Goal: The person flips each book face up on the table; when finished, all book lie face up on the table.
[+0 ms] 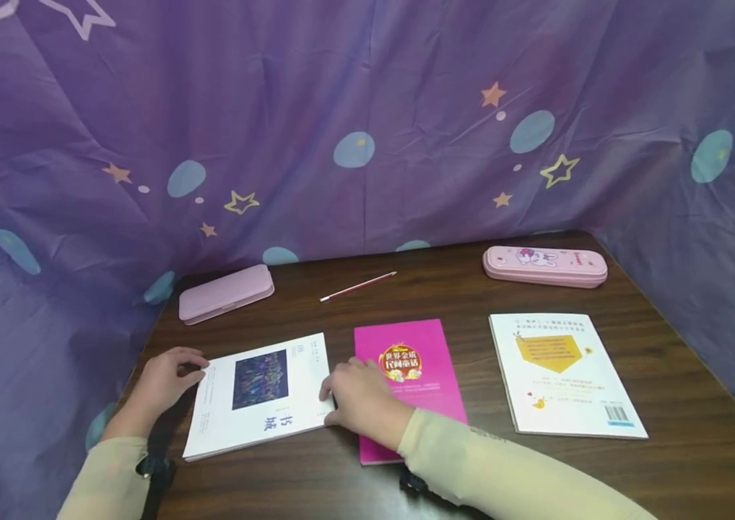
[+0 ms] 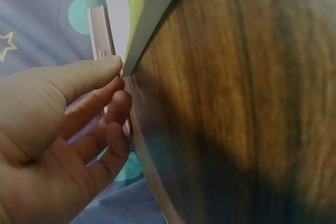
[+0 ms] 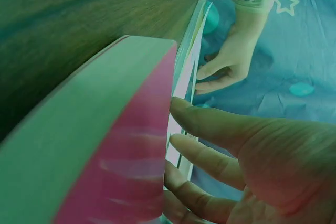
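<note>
A white magazine (image 1: 218, 419) with a dark picture on its cover lies at the left of the table. The left hand (image 1: 169, 379) has thumb and fingertips at its left edge; in the left wrist view, thumb (image 2: 113, 62) and index finger pinch close to a corner. At the opposite edge, the right hand (image 1: 361, 397) holds the magazine with bent fingers and thumb. The right hand and forearm pass over a pink book (image 1: 432, 361), hiding part of it. In the right wrist view the pink book (image 3: 126, 161) covers where the right fingertips (image 3: 181, 106) meet the magazine.
A white book (image 1: 569, 404) with an orange panel lies to the right. Toward the back are a plain pink case (image 1: 227, 292), a red pencil (image 1: 357, 287) and a pink pencil case (image 1: 546, 267) with a rabbit print. A purple curtain (image 1: 276, 94) hangs behind the table.
</note>
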A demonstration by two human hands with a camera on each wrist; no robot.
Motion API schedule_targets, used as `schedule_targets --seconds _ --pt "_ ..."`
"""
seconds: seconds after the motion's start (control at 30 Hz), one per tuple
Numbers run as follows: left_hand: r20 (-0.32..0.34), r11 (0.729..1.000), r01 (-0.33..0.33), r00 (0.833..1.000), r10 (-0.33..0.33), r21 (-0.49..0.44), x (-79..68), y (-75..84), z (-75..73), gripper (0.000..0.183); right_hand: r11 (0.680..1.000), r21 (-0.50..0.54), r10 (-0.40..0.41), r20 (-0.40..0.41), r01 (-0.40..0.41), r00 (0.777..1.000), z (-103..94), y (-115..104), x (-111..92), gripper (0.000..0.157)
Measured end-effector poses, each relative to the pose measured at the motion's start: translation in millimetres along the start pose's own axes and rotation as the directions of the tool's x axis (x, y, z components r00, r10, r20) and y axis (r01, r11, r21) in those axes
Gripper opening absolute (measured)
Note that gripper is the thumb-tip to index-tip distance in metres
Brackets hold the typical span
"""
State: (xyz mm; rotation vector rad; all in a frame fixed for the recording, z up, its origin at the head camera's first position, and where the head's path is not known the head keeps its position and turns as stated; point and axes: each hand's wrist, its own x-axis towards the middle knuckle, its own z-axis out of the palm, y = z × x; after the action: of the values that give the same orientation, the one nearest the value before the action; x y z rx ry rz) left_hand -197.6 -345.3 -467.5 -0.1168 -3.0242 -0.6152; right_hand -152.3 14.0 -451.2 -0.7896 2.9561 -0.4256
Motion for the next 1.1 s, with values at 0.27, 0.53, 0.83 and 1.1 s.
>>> schedule_targets --seconds 0.27,0.53,0.83,1.1 --pt "0.013 1.000 -0.003 1.000 0.003 -0.014 -1.2 1.7 -1.2 0.016 1.000 -0.007 -0.006 -0.002 0.006 1.000 0.0 0.5 1.0 0.035" --pt "0.078 1.000 0.021 0.997 -0.021 -0.003 -6.7 -0.5 -10.7 0.016 0.999 -0.029 -0.032 -0.011 0.031 0.999 -0.1 7.1 9.0 0.033" --pt "0.117 1.000 -0.017 0.993 0.018 -0.016 -16.5 -15.1 -18.2 0.017 0.996 0.030 -0.081 -0.010 0.081 0.997 -0.2 19.2 23.5 0.033" --pt "0.140 0.999 -0.033 0.989 0.037 -0.033 -21.6 -12.7 -22.6 0.019 0.997 0.011 -0.081 -0.058 0.081 0.995 -1.8 22.4 34.7 0.026"
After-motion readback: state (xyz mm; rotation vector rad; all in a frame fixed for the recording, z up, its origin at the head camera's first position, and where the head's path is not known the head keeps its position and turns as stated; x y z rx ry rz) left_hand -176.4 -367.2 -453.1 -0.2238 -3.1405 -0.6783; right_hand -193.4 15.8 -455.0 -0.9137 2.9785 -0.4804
